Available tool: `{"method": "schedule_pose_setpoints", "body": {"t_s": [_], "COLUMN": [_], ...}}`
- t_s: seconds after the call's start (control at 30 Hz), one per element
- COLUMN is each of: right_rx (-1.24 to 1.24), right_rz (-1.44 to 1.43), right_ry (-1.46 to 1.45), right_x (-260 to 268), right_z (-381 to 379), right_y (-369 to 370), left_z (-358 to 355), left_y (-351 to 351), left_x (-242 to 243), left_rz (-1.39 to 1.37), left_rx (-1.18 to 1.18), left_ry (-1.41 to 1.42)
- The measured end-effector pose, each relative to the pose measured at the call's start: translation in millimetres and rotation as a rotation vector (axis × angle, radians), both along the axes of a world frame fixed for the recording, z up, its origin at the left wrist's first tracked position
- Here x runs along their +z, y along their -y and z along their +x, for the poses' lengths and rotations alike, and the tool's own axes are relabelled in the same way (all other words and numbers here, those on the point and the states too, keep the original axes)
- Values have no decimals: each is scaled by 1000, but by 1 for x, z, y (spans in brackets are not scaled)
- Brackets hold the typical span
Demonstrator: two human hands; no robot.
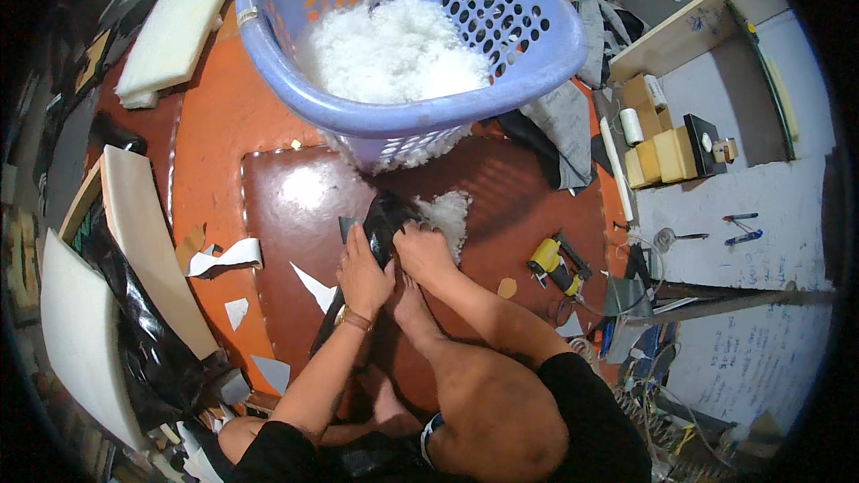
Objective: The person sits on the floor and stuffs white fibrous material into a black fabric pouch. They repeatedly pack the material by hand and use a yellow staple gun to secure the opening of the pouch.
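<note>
A narrow black piece with a shiny surface lies lengthwise before me on the red-brown sheet. My left hand presses along its left side, fingers extended. My right hand is curled at its right edge, gripping the black material near the upper end. Beside my right fingers lies a tuft of white fibre stuffing. Beyond my hands stands a blue perforated plastic basket holding a heap of white fibre stuffing. The underside of the black piece is hidden.
A yellow and black pneumatic stapler lies to the right. White and grey scraps are scattered at left, near foam-padded pieces. At right, a light board bears pens, a thread spool and yellow foam blocks.
</note>
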State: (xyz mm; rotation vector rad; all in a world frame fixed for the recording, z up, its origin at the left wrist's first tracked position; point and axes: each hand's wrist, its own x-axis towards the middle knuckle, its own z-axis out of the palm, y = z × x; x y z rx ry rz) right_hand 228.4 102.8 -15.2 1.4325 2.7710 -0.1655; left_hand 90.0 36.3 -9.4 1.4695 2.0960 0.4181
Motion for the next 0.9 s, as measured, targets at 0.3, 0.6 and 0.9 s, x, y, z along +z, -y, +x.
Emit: {"method": "schedule_pose_setpoints", "body": {"t_s": [0.3, 0.6, 0.9], "right_rx": [-55, -17, -104], "right_rz": [-46, 202, -51], "right_ry": [125, -128, 26], "right_x": [-14, 3, -18], "right_z": [10, 11, 3], "right_y": [7, 15, -5], "left_z": [8, -7, -8], "left_y": [-16, -47, -44], "left_x": [2, -5, -1], "left_rz": [11, 119, 75], "left_rx": [-85, -265, -399], "left_ry": [25, 112, 11]}}
